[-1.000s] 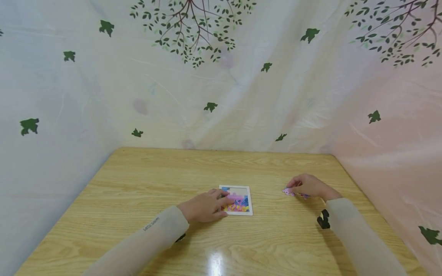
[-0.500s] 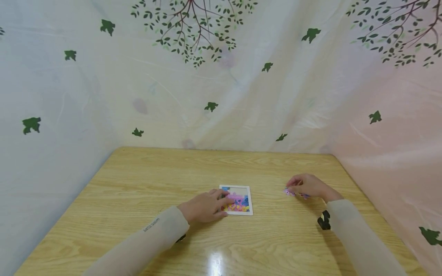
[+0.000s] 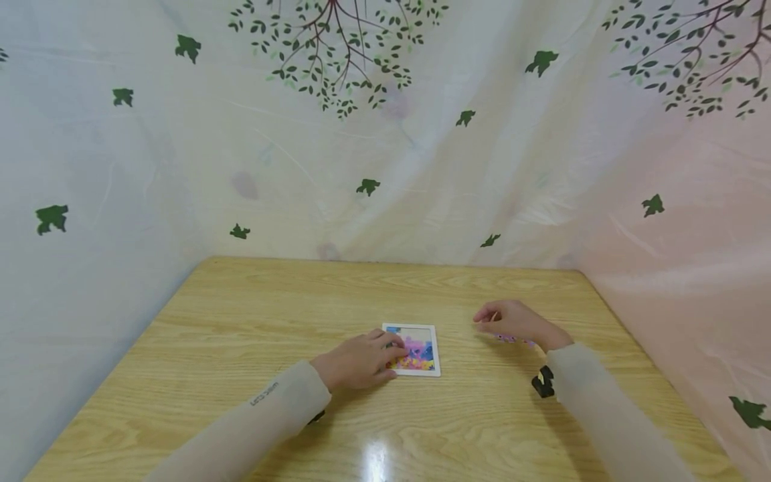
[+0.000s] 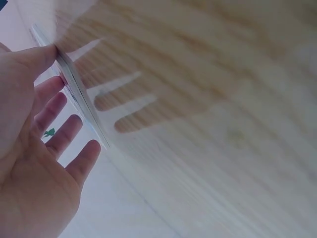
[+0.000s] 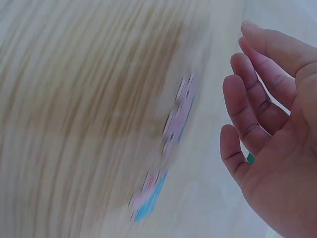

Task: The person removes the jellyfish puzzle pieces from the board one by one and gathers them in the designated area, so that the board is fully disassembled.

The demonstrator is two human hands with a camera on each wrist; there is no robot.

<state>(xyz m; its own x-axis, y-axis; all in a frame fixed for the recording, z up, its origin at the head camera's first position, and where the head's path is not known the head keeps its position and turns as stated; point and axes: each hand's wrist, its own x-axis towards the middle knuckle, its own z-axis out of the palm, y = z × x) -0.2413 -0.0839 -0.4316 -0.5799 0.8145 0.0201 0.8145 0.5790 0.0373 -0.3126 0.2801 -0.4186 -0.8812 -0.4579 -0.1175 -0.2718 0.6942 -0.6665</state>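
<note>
A jigsaw puzzle in a white square frame (image 3: 438,361) lies on the wooden table; its lower part shows pink, blue and yellow pieces, and a pale bare strip shows near the top. My left hand (image 3: 358,361) rests on the frame's left side, fingers spread over the picture and thumb at the near edge; the left wrist view shows the frame (image 4: 81,94) edge-on under the fingertips. My right hand (image 3: 512,320) is raised over the table, fingers loosely bent, nothing visible between them. Below it lie loose pink-purple puzzle pieces (image 5: 179,116) and a pink-and-blue piece (image 5: 148,198).
The wooden table (image 3: 271,301) meets a pale cloth backdrop (image 3: 301,167) printed with leaves and branches, which also hangs along the left and right sides. A black wrist strap (image 3: 543,383) sits at the right sleeve.
My right hand has come off the loose puzzle pieces and moved left; the pieces stay on the table. My left hand keeps its place on the frame.
</note>
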